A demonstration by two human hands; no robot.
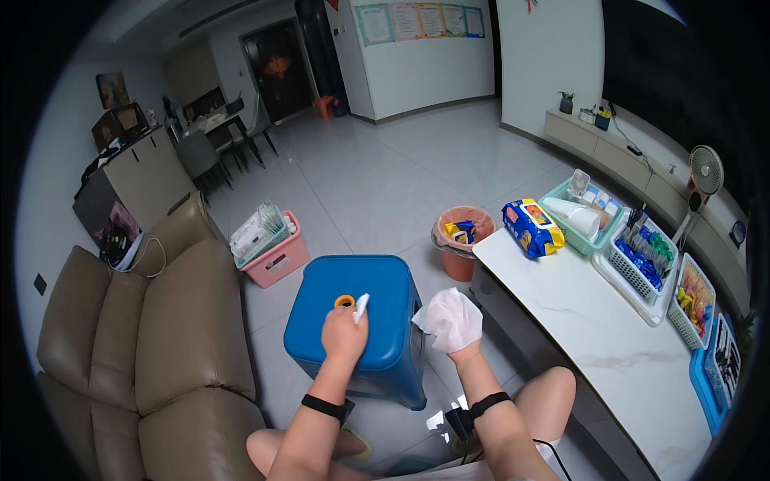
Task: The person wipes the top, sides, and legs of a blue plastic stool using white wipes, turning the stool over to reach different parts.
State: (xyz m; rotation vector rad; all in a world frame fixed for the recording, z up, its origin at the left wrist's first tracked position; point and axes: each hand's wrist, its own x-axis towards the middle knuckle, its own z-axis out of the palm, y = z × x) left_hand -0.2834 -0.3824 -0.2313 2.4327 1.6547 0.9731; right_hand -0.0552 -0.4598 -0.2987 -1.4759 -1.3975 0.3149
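My left hand (343, 335) is closed over the top of a blue plastic stool (377, 276). A narrow white piece (362, 308) sticks up from its fingers; I cannot tell exactly what it is. Just beyond the fingers, an orange ring (344, 301) with a dark middle shows near the stool top's centre, partly hidden by the hand. To the right of the stool, a thin white wipe (451, 317) is draped over my right hand (462, 351). It hides the fingers and hangs loosely around them, apart from the stool.
A pack of wipes (532, 228) lies on the white table (593, 321), by several baskets (642, 260). An orange trash bin (459, 260) with a liner stands beyond the stool. A pink bin (277, 260) and a brown sofa (180, 321) are at left.
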